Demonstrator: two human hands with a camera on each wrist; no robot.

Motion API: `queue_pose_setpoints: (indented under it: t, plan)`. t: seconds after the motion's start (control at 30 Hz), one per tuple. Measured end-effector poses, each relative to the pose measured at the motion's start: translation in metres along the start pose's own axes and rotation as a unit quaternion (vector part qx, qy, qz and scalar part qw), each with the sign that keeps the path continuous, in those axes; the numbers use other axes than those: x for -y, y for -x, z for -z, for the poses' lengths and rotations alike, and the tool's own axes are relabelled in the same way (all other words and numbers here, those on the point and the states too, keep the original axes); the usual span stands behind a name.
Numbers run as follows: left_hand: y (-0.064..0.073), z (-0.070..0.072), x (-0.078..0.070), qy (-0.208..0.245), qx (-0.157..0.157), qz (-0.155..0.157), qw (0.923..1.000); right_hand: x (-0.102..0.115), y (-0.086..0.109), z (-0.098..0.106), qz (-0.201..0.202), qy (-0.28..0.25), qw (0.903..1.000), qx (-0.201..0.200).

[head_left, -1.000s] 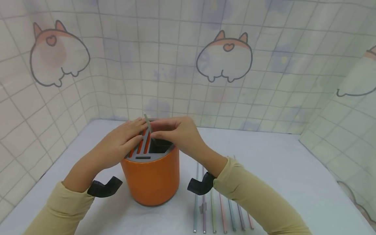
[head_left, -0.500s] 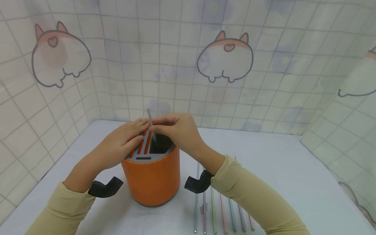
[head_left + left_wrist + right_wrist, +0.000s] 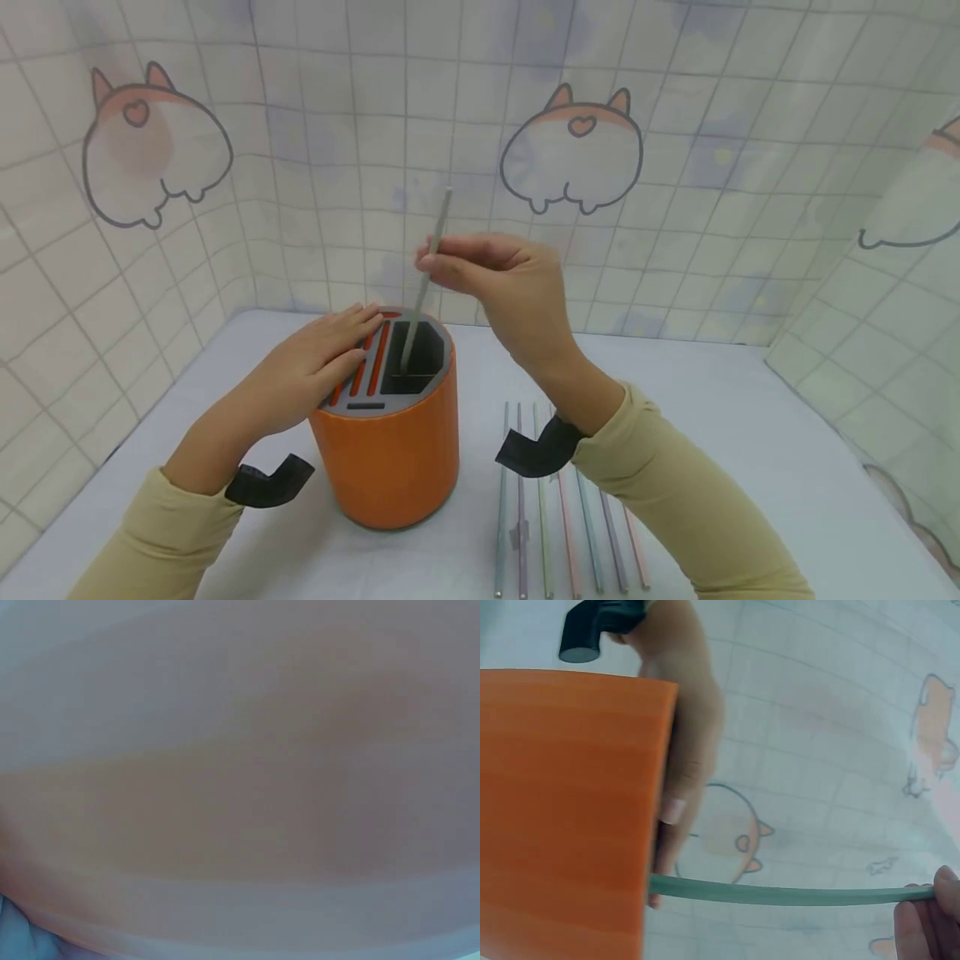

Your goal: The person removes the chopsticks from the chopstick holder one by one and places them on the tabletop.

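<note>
A round orange knife and utensil holder (image 3: 390, 471) with a grey slotted top stands upright on the table. Flat on the left part of that top rests my left hand (image 3: 318, 350). My right hand (image 3: 521, 292), raised above and right of the holder, pinches a slim pale green chopstick (image 3: 423, 292) between thumb and fingers. The chopstick leans, its lower end down inside the large dark compartment. In the right wrist view the green chopstick (image 3: 780, 892) runs from the holder's rim to my fingertips (image 3: 922, 892). The left wrist view is a blur.
Several pastel chopsticks (image 3: 543, 517) lie side by side on the white table (image 3: 697, 417), right of the holder and partly under my right forearm. A tiled-pattern cloth (image 3: 450, 125) with corgi drawings hangs behind and along both sides.
My right hand has moved up and to the right, drawing the green chopstick higher; it now leans right instead of left. My left hand has stayed on the holder.
</note>
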State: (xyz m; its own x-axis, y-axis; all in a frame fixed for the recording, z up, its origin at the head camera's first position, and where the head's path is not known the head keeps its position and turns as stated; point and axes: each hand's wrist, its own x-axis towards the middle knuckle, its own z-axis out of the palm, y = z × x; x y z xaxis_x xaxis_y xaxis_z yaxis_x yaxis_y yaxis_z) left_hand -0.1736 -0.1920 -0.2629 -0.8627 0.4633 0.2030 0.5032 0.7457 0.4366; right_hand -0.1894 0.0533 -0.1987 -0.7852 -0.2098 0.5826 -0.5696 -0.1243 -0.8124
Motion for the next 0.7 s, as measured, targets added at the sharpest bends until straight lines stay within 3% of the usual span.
queue_pose_setpoints:
  t: [0.13,0.4,0.53,0.7]
  plan:
    - [-0.001,0.0,0.0,-0.003,-0.005,-0.007,1.0,0.013,-0.004,0.012,0.034,-0.052,0.9976,-0.032]
    - [-0.002,0.0,0.0,-0.007,-0.002,-0.006,1.0,0.038,-0.006,0.039,0.064,-0.074,0.9905,-0.097]
    - [-0.002,-0.001,0.0,-0.004,-0.002,-0.008,1.0,0.05,-0.004,0.06,0.061,-0.116,0.9833,-0.126]
    - [-0.002,-0.001,-0.001,-0.003,-0.004,-0.01,0.9999,0.054,0.004,0.093,0.029,-0.162,0.9739,-0.157]
